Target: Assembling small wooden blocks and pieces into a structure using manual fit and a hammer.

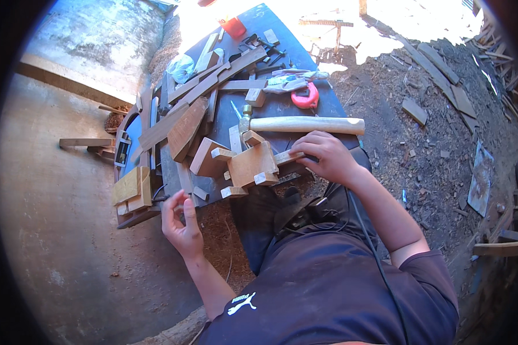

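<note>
Right hand presses fingers together on a wood strip beside block on desk; left hand, at 7 o'clock, half-curled, holds nothing; hammer at 12.

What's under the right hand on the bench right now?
The right hand presses on a wooden strip joined to the small wooden block assembly. The strip's far end and the dark bench top beneath are covered by the fingers.
</note>
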Demonstrator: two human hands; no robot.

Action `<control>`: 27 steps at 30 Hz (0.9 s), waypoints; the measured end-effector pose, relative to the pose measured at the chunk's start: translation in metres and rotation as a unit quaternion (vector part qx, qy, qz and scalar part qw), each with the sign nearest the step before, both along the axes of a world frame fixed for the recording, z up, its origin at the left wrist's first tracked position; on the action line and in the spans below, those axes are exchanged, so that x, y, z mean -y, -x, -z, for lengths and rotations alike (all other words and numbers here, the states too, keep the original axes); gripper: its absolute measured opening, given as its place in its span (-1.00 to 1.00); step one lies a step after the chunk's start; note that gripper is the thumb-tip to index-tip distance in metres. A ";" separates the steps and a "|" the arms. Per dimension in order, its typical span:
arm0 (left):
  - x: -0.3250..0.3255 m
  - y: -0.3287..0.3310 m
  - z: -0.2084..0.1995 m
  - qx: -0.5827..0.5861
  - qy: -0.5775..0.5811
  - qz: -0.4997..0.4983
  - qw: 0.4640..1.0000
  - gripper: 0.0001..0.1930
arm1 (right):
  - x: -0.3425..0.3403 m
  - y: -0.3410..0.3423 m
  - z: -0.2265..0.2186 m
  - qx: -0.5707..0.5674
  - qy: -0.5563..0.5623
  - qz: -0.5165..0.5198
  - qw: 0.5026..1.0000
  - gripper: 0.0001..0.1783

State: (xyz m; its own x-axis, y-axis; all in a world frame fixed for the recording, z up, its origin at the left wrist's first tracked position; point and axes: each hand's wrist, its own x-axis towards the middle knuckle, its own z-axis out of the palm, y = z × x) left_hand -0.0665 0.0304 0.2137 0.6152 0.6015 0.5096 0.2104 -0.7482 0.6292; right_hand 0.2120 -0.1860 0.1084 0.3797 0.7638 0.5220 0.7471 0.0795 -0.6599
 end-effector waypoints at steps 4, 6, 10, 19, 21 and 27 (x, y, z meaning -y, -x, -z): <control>0.006 0.019 0.029 -0.080 0.062 -0.060 0.993 -0.71 | 0.002 0.003 -0.004 0.026 0.020 0.024 0.999 -0.74; 0.010 0.011 0.033 -0.142 0.034 -0.008 0.989 -0.62 | 0.002 0.003 -0.007 0.041 0.030 0.030 0.998 -0.72; 0.015 -0.010 0.046 -0.162 -0.011 0.042 0.986 -0.32 | 0.000 0.005 -0.005 0.058 0.038 0.044 0.997 -0.73; 0.007 -0.043 0.062 -0.014 -0.051 0.146 0.988 -0.30 | 0.021 0.001 -0.036 -0.269 0.014 -0.052 0.962 -0.81; 0.021 -0.042 0.039 0.020 0.006 0.152 0.988 -0.31 | 0.032 0.005 -0.056 -0.298 0.034 -0.061 0.952 -0.82; 0.029 -0.028 0.015 0.111 0.497 0.118 0.852 -0.28 | 0.038 0.027 -0.092 -0.529 0.037 -0.088 0.843 -0.75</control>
State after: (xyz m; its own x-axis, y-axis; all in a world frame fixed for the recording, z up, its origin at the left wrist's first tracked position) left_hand -0.0388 0.0013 0.1983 0.7343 0.6761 -0.0608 -0.0783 0.1734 0.9817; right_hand 0.1853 -0.2240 0.2005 0.4796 0.8729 -0.0894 -0.2814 0.0565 -0.9579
